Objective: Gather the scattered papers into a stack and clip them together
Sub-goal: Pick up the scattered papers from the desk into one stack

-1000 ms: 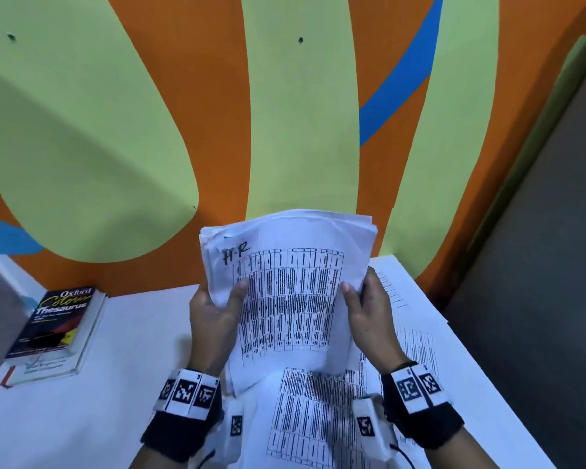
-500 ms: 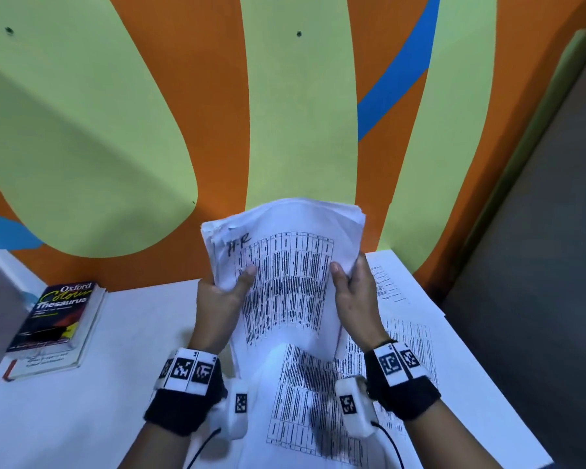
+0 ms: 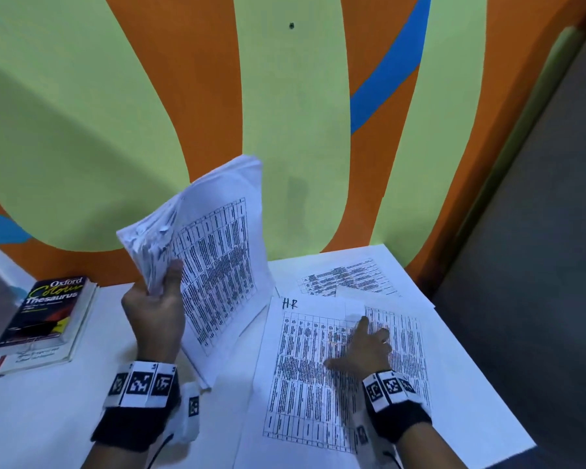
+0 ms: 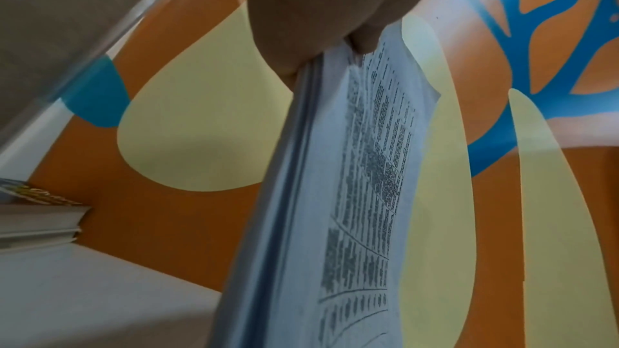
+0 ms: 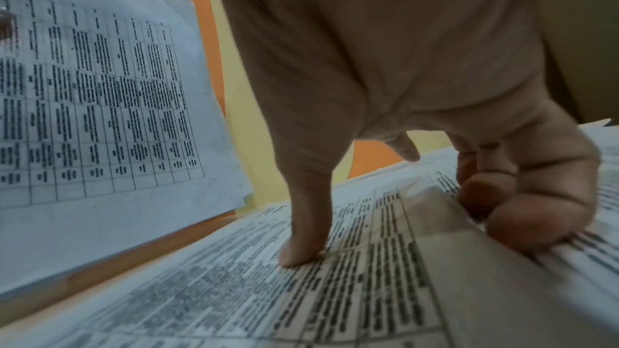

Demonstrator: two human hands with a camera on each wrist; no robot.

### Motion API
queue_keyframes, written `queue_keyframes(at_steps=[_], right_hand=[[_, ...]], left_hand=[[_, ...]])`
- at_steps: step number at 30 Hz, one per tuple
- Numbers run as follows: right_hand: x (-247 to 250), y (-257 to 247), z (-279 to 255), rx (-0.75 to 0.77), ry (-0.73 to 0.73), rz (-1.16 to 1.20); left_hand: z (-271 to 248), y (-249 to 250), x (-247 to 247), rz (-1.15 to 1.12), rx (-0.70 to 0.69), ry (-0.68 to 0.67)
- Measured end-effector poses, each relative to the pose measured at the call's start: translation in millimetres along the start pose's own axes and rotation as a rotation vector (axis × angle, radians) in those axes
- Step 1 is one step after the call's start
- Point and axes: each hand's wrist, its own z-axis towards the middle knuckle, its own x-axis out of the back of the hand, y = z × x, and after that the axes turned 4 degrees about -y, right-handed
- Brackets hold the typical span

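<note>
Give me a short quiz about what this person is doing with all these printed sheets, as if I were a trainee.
1. True or false: the left hand grips the raised stack of white printed papers.
2. Multiple choice: the right hand rests on A) the dark Oxford thesaurus book, B) the white printed sheet marked "H.R" lying on the white table, C) nothing.
3. Fill in: no ____ for fastening the papers shows in any view.

Key: 1 true. 2 B. 3 clip.
</note>
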Motion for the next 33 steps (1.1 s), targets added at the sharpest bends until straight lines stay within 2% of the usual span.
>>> queue_keyframes(at_steps=[3, 8, 10, 12, 15, 17, 20, 22, 25, 29, 31, 33], right_hand=[[0.1, -3.0, 0.5, -0.023, 0.037, 0.050], [7.3, 10.7, 7.9, -0.018, 0.155, 0.379], [19.9, 26.6, 6.8, -0.079, 0.271, 0.373], [30.5, 46.6, 10.1, -0.244, 0.339, 0.226], [38.8, 64.2, 13.8, -0.411, 0.260, 0.160], [40.1, 64.1, 14.4, -0.424, 0.201, 0.165], [36.0, 61.9, 21.8, -0.371, 0.203, 0.265], [34.1, 66.1, 25.6, -0.274, 0.308, 0.388], [37.6, 72.5, 25.1, -0.171, 0.456, 0.722], [41.9, 70.7, 36.5, -0.276, 0.476, 1.229], [48.4, 60.4, 36.3, -0.317, 0.460, 1.384], [52.1, 53.2, 43.8, -0.328, 0.459, 1.442]], left_hand=[[-6.8, 1.3, 0.6, 0.013, 0.003, 0.009], [-9.1, 0.6, -1.0, -0.015, 0.021, 0.017], [-6.2, 0.9, 0.7, -0.015, 0.003, 0.020], [-2.4, 1.5, 3.0, 0.004, -0.029, 0.022], [2.4, 0.5, 5.5, 0.035, -0.050, 0.047], [5.4, -2.0, 6.9, 0.030, -0.049, 0.066], [9.7, -5.4, 7.4, 0.020, -0.061, 0.074], [12.4, -7.3, 7.0, 0.014, -0.068, 0.071], [17.5, -8.1, 7.4, 0.008, -0.085, 0.070], [25.2, -8.9, 5.7, 0.005, -0.109, 0.082], [29.6, -10.1, 3.3, -0.008, -0.116, 0.090], [33.5, -11.2, 1.7, -0.015, -0.115, 0.084]])
